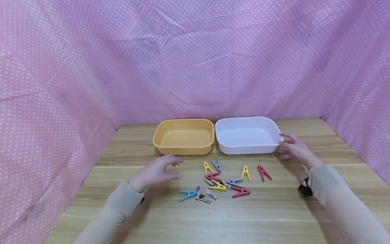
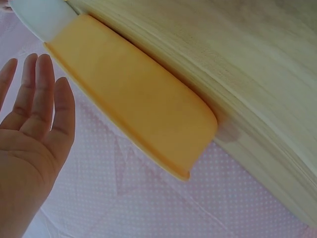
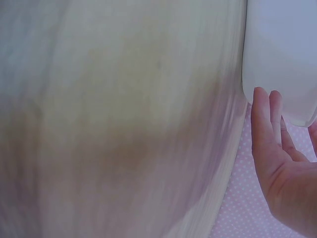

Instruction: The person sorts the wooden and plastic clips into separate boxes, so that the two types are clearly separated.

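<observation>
Room separates left hand (image 1: 156, 171) from clothespins (image 1: 218, 186); right hand (image 1: 295, 149) touches the right edge of white tray (image 1: 248, 149), each grip apart.

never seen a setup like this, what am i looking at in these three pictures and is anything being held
There is no machine here, just a person's bare left hand and right hand. The wide picture comes from a camera worn on the head; the other two come from one on each wrist. On the wooden table stand an orange tub and a white tub, with loose clothes pegs in front. The left hand holds nothing. The right hand's fingers seem to touch the white tub's right end without gripping it.
</observation>
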`<state>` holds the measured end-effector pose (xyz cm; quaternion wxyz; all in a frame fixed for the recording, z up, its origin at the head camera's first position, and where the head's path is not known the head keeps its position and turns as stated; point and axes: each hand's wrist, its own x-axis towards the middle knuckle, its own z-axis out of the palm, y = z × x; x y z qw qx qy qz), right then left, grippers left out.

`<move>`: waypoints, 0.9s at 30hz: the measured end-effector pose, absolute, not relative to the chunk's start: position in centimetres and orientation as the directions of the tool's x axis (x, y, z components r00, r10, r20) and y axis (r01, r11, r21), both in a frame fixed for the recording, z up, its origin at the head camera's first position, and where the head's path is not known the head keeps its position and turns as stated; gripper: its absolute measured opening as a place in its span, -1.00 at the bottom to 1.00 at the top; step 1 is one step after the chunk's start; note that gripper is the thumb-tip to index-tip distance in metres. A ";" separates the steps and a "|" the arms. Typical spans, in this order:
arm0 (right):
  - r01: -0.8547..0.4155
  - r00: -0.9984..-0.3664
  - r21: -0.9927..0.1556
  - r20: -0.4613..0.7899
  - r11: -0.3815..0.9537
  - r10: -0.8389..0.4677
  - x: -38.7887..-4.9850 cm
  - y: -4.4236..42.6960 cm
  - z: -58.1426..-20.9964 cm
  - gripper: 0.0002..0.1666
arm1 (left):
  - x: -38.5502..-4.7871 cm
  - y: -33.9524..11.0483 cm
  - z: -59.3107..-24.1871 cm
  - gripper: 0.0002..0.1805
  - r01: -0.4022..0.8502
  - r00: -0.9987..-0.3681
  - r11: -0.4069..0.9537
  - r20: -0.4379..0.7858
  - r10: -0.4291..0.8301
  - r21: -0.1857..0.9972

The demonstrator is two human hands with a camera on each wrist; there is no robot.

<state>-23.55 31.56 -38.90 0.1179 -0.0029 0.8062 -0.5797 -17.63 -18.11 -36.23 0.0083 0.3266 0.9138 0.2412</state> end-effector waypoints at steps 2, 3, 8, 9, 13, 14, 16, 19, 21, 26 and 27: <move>0.138 -0.971 -0.935 -0.192 0.328 -0.140 -23.6 31.6 -38.9 -0.24 | -17.5 -18.1 -36.3 -0.52 0.596 -0.782 0.673 0.127 0.610 0.438; 0.140 -0.971 -0.933 -0.195 0.330 -0.139 -23.6 31.6 -38.9 -0.23 | -17.5 -18.1 -36.3 -0.52 0.599 -0.780 0.674 0.121 0.614 0.432; 0.138 -0.971 -0.926 -0.197 0.352 -0.137 -23.6 31.6 -38.8 -0.22 | -17.3 -18.2 -36.6 -0.52 0.596 -0.780 0.682 0.102 0.617 0.424; 0.139 -0.971 -0.924 -0.198 0.357 -0.135 -23.6 31.6 -38.8 -0.21 | -17.2 -18.2 -36.6 -0.51 0.592 -0.781 0.684 0.095 0.617 0.427; 0.140 -0.971 -0.917 -0.201 0.374 -0.130 -23.5 31.5 -38.6 -0.21 | -17.2 -18.2 -36.7 -0.50 0.587 -0.777 0.684 0.064 0.626 0.433; 0.141 -0.971 -0.916 -0.202 0.376 -0.127 -23.5 31.5 -38.6 -0.21 | -17.1 -18.1 -36.7 -0.49 0.584 -0.776 0.684 0.055 0.628 0.438; 0.138 -0.971 -0.915 -0.200 0.379 -0.130 -23.5 31.5 -38.6 -0.21 | -17.1 -18.1 -36.7 -0.48 0.587 -0.771 0.680 0.046 0.635 0.439; 0.136 -0.971 -0.917 -0.198 0.375 -0.132 -23.6 31.5 -38.6 -0.21 | -17.0 -17.9 -36.7 -0.47 0.604 -0.752 0.665 0.038 0.658 0.439; 0.137 -0.972 -0.916 -0.198 0.376 -0.129 -23.6 31.5 -38.6 -0.21 | -17.0 -17.8 -36.8 -0.46 0.625 -0.732 0.651 0.035 0.680 0.431; 0.139 -0.972 -0.914 -0.200 0.382 -0.125 -23.5 31.5 -38.6 -0.22 | -16.6 -17.7 -37.2 -0.41 0.649 -0.707 0.638 0.021 0.707 0.414; 0.137 -0.972 -0.914 -0.199 0.381 -0.128 -23.5 31.5 -38.6 -0.22 | -16.5 -17.7 -37.2 -0.40 0.649 -0.707 0.639 0.017 0.707 0.413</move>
